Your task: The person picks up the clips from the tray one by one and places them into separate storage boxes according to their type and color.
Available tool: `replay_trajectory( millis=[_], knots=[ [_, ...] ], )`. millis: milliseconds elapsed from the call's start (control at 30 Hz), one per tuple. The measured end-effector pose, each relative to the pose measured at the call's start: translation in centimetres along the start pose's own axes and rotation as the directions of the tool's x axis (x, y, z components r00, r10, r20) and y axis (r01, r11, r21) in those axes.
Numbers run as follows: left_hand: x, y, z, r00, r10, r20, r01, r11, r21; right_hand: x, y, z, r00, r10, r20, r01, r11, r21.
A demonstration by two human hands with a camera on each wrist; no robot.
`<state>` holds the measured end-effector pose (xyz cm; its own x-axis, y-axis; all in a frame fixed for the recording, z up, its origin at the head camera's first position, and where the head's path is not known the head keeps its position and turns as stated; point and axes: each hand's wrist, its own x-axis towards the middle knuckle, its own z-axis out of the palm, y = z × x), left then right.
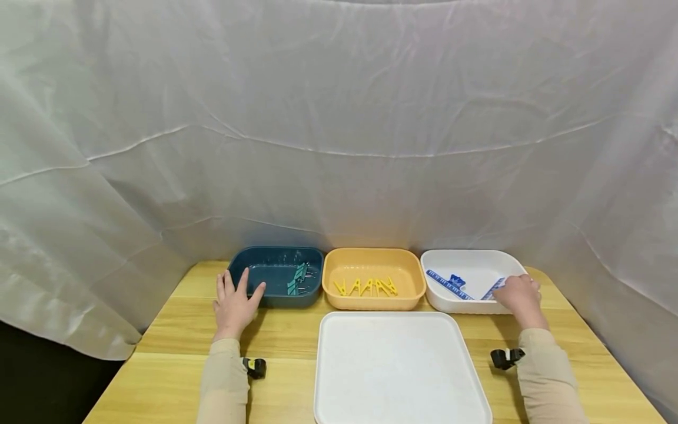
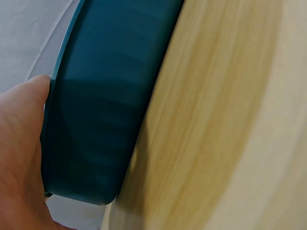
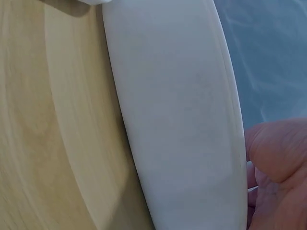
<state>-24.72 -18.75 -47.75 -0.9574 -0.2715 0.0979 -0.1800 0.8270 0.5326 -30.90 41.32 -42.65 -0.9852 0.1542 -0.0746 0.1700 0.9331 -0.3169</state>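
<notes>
My left hand (image 1: 235, 306) has its fingers spread at the near left corner of a dark teal bin (image 1: 254, 299). In the left wrist view its thumb (image 2: 29, 98) is at that bin's rim. Teal binder clips (image 1: 300, 272) with metal handles lie inside, to the right. My right hand (image 1: 524, 299) reaches over the near right corner of a white bin (image 1: 461, 306), fingers bent, by the end of a blue-and-white patterned strip (image 1: 491, 290). I cannot tell whether it grips the strip; the rim hides the fingertips in the right wrist view.
A second patterned strip (image 1: 447, 285) and a small blue clip (image 1: 457, 281) lie in the white bin. Between the outer bins stands a yellow bin (image 1: 373, 303) with several yellow clothespins (image 1: 368, 287). A white tray (image 1: 397, 365) lies in front on the wooden table (image 1: 286, 347). Grey curtain (image 1: 339, 118) hangs behind.
</notes>
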Motion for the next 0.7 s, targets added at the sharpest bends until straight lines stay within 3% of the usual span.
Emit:
replay_trajectory(
  millis=[700],
  knots=[
    [0.0, 0.1, 0.0, 1.0, -0.009, 0.005, 0.009, 1.0, -0.004, 1.2, 0.4, 0.8, 0.998, -0.022, 0.054, 0.021, 1.0, 0.013]
  ],
)
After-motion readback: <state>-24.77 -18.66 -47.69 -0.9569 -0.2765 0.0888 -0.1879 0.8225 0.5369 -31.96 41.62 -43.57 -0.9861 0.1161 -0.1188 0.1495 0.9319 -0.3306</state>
